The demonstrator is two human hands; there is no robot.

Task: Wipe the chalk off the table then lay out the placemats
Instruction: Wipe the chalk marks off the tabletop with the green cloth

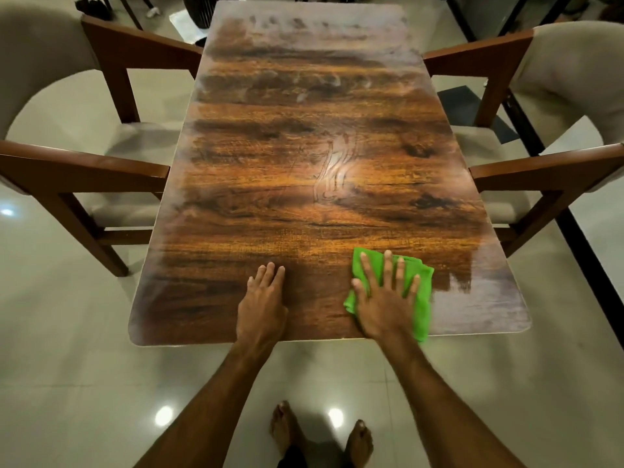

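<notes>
A dark wooden table (304,163) fills the middle of the view. Pale chalk haze (486,298) covers its near right corner, and more chalk smears (314,32) lie along the far end and edges. A wavy chalk mark (334,170) sits near the centre. My right hand (385,295) lies flat with fingers spread, pressing a green cloth (423,295) onto the table near the front edge. My left hand (263,298) rests flat on the bare wood beside it, fingers straight. No placemats are in view.
Two wooden armchairs with beige cushions stand at the table's sides, one on the left (84,163) and one on the right (540,170). The glossy tiled floor (67,366) surrounds the table. My bare feet (320,434) stand below the front edge.
</notes>
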